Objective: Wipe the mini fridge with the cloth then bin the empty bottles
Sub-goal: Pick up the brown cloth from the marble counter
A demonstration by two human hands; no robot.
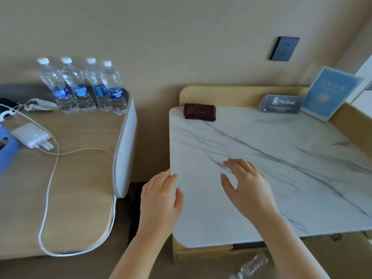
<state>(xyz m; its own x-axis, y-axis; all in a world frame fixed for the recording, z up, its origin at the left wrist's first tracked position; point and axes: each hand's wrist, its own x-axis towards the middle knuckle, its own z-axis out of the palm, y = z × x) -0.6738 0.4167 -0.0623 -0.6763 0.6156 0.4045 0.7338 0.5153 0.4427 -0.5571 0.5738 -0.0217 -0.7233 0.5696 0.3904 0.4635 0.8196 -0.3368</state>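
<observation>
A folded dark brown cloth (199,111) lies at the far left corner of the white marble top (261,168) of a low cabinet. My left hand (161,200) hovers at the marble top's left edge, fingers relaxed and empty. Over the marble, my right hand (247,188) is spread open and holds nothing. A clear plastic bottle (251,265) lies on the floor in front of the cabinet, at the bottom of the view. Several water bottles (84,87) with blue labels stand at the back of the wooden desk (80,178) on the left. No fridge is visible.
On the desk lie a white charger (30,135) with a long white cable (48,198), a face mask (40,104) and a blue object (6,152) at the left edge. A grey sign card (281,103) and a blue card (330,93) stand at the marble top's back. A wall socket (284,48) is above.
</observation>
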